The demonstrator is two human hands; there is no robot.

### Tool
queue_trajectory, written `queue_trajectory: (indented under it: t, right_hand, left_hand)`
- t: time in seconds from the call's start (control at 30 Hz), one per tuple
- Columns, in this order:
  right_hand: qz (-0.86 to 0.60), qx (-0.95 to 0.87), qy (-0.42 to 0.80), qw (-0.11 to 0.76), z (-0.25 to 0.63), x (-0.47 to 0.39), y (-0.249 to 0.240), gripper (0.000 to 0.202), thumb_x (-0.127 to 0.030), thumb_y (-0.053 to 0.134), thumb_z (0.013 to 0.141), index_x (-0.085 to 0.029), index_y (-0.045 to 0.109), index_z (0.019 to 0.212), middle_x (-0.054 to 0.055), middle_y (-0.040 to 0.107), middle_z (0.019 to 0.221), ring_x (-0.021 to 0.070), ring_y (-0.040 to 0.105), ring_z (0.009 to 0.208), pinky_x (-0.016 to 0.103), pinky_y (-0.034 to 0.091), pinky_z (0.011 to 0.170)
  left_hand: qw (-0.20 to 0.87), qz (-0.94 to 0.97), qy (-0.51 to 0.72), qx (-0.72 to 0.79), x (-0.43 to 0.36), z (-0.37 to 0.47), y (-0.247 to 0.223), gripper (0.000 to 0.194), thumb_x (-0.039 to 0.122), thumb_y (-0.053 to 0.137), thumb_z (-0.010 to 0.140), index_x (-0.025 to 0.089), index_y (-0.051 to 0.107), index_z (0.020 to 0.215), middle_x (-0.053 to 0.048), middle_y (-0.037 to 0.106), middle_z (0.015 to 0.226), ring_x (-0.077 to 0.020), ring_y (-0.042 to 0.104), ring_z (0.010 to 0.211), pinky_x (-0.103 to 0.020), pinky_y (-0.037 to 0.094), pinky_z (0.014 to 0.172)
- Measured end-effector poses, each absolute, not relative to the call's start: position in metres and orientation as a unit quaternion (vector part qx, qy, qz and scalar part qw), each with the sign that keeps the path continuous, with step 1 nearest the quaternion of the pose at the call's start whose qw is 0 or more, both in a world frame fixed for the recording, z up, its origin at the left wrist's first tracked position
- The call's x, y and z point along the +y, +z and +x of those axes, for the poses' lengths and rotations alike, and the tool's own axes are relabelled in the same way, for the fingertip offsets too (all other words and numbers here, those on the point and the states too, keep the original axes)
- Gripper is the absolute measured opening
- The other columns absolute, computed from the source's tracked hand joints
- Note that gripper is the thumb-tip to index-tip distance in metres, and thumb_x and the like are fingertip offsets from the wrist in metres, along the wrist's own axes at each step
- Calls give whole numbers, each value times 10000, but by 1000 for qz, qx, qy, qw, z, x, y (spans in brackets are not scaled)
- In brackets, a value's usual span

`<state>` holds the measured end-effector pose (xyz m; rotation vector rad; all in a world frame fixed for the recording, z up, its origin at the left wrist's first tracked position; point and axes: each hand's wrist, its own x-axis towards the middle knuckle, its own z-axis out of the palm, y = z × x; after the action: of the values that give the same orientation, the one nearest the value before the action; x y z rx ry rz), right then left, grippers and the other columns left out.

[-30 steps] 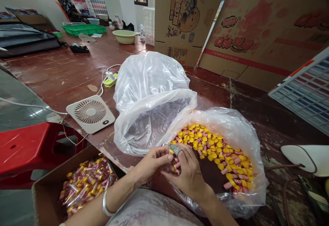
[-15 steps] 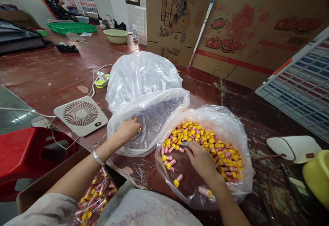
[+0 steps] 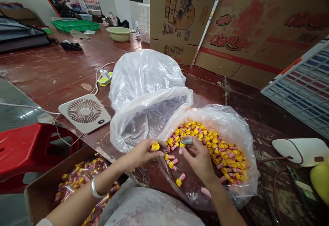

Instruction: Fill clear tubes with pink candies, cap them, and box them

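Note:
My left hand [image 3: 145, 154] is closed on a yellow cap [image 3: 155, 146], its round face turned towards me; anything behind the cap is hidden by my fingers. Close by on the right, my right hand [image 3: 199, 155] pinches a small pink-patterned tube with a yellow cap [image 3: 182, 145] at its fingertips. A grey wrap [image 3: 187, 141] covers one finger of that hand. Beneath it, a clear plastic bag [image 3: 231, 123] lies open, with many yellow-capped pink tubes [image 3: 210, 138] heaped at its far and right side. Another whitish plastic bag [image 3: 147, 70] gapes open beyond my left hand.
A white fan [image 3: 84, 113] stands left of the bags, near a power strip [image 3: 106, 78]. Below the table edge, a cardboard box [image 3: 38, 193] holds many wrapped pieces beside a red stool [image 3: 31, 150]. Large cartons [image 3: 180, 16] stand behind. A person [image 3: 58, 1] sits far back left.
My left hand has come out of the whitish bag towards me and right, bringing the yellow cap. My right hand has lifted slightly from the heap with a tube. The view has shifted a little.

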<state>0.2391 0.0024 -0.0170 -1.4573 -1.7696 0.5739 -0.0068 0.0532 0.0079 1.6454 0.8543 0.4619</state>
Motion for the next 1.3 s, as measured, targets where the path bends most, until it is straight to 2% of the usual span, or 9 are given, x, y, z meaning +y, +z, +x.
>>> queue_trajectory:
  t: [0.17, 0.3, 0.5, 0.67, 0.8, 0.93, 0.97, 1.1, 1.3]
  right_hand:
    - [-499, -621, 361, 484, 219, -7, 8, 153, -292, 601, 955, -225, 616, 1092, 47, 754, 1006, 189, 745, 903, 301, 621, 789]
    - [-479, -740, 239, 407, 218, -12, 11, 165, -308, 567, 973, -213, 639, 1087, 78, 720, 1043, 221, 694, 1017, 376, 589, 891]
    - [-481, -800, 7, 359, 205, -17, -6, 466, -444, 748, 808, -164, 549, 1123, 164, 648, 1097, 339, 617, 1109, 558, 537, 960]
    - [-484, -808, 33, 334, 199, -16, -6, 551, -456, 816, 730, -182, 520, 1105, 139, 630, 1096, 348, 591, 1130, 587, 497, 1009]
    - [-497, -823, 78, 265, 229, -14, 4, 673, -423, 805, 771, -157, 475, 1294, 174, 545, 1343, 342, 502, 1297, 528, 483, 1059]
    - [-550, -810, 92, 179, 266, -25, -2, 11, -199, 593, 943, -198, 600, 953, 72, 659, 1002, 238, 661, 940, 404, 580, 820]
    - [-540, -822, 120, 136, 270, -30, -6, 84, -160, 581, 943, -204, 596, 873, 42, 657, 920, 214, 660, 861, 369, 579, 764]
    - [-482, -856, 187, 27, 263, -53, -19, 139, -90, 672, 865, -214, 610, 869, 14, 663, 973, 206, 638, 914, 342, 566, 785]
    - [-454, -875, 163, 47, 250, -65, -35, 161, -92, 671, 859, -220, 605, 933, 23, 664, 989, 232, 615, 964, 386, 556, 827]
  left_hand:
    - [741, 536, 272, 298, 30, 27, 5, 322, 428, 742, 816, 135, 694, 941, -42, 714, 872, -171, 637, 799, -262, 493, 765]
    - [789, 440, 317, 289, 26, 35, 7, 359, 431, 798, 764, 113, 689, 891, -37, 693, 790, -154, 635, 732, -254, 509, 715]
    - [845, 280, 326, 319, 17, 45, -4, 411, 449, 856, 680, 115, 657, 813, -42, 685, 740, -168, 678, 655, -287, 551, 663]
    - [848, 320, 274, 323, 18, 44, -7, 439, 464, 847, 655, 103, 664, 825, -57, 687, 717, -155, 659, 633, -281, 536, 675]
    - [605, 607, 249, 452, 48, 8, 5, 222, 316, 721, 762, 145, 673, 896, -47, 675, 807, -195, 651, 737, -302, 507, 705]
    - [149, 767, 43, 622, 93, -40, 9, 235, 102, 509, 837, 123, 691, 984, -167, 696, 998, -298, 666, 906, -372, 485, 769]
    - [110, 762, 1, 639, 101, -47, 6, 247, 95, 492, 842, 101, 687, 993, -194, 702, 990, -322, 673, 909, -388, 483, 772]
    - [99, 734, -36, 671, 118, -49, -13, 259, 159, 494, 877, 14, 662, 1012, -261, 720, 896, -380, 698, 858, -420, 485, 763]
    - [120, 735, -1, 668, 117, -33, -21, 358, 167, 478, 888, 7, 555, 1199, -262, 713, 986, -364, 699, 923, -396, 488, 766]
